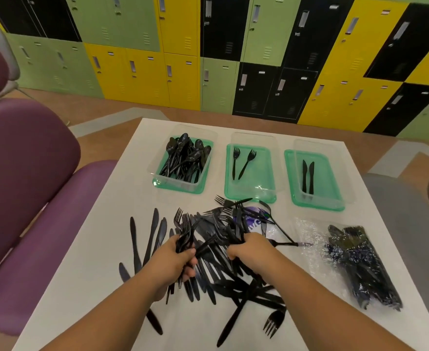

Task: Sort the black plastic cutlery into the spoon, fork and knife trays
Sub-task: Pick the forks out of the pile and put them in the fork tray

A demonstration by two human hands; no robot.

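A loose pile of black plastic cutlery, forks and knives mixed, covers the near half of the white table. My left hand grips a bunch of forks with their tines pointing up. My right hand is curled into the pile, closed on several pieces. At the back stand three clear trays on green lids: the spoon tray is full of spoons, the fork tray holds two forks, the knife tray holds two knives.
A clear plastic bag with more black cutlery lies at the right of the table. Several knives lie spread to the left of the pile. Purple chairs stand at the left, a grey seat at the right.
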